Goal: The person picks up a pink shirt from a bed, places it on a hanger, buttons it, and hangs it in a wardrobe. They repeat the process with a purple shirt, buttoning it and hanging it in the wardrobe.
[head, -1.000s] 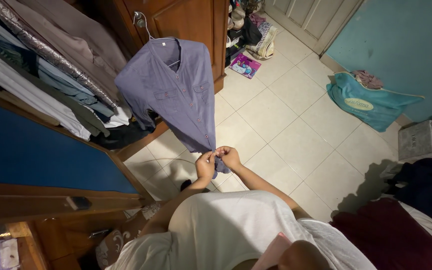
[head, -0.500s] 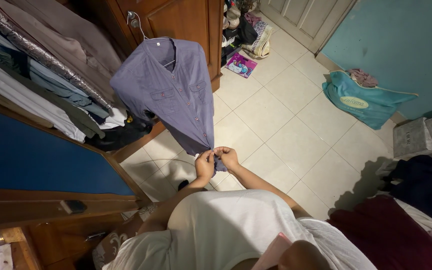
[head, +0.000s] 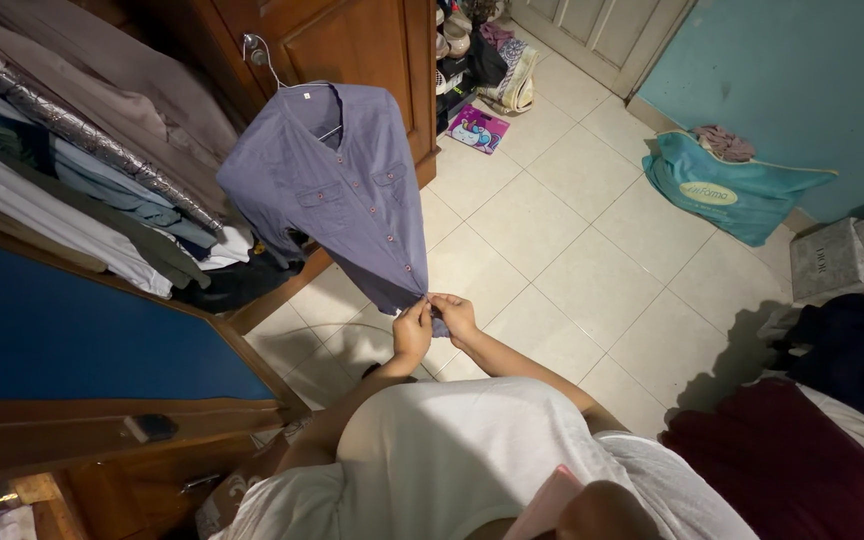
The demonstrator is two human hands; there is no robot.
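White cloth of the person's own top fills the bottom of the view, and both forearms reach forward from it. The left hand is closed in a pinch on the bottom hem of a purple-blue button shirt, fingers curled tight on the fabric beside the lowest button. The right hand is closed in the same way on the hem just beside it, so that the two hands touch or nearly touch at the fingertips. Whether a button is between the fingers is too small to tell.

From the hands the shirt rises slanted, away and to the left. It hangs on a wire hanger hooked at the knob of a wooden wardrobe door. Its front is buttoned, with two chest pockets showing.

Close on the left runs a wardrobe edge with a blue panel, and above it a row of hung clothes just beside the shirt's sleeve. On the right lies a dark red heap of cloth, with dark garments beyond it.

Between these sides the tiled floor lies open ahead of the hands. Farther off sit a teal bag against the teal wall, grey boxes, a small pink item and shoes by the far door.
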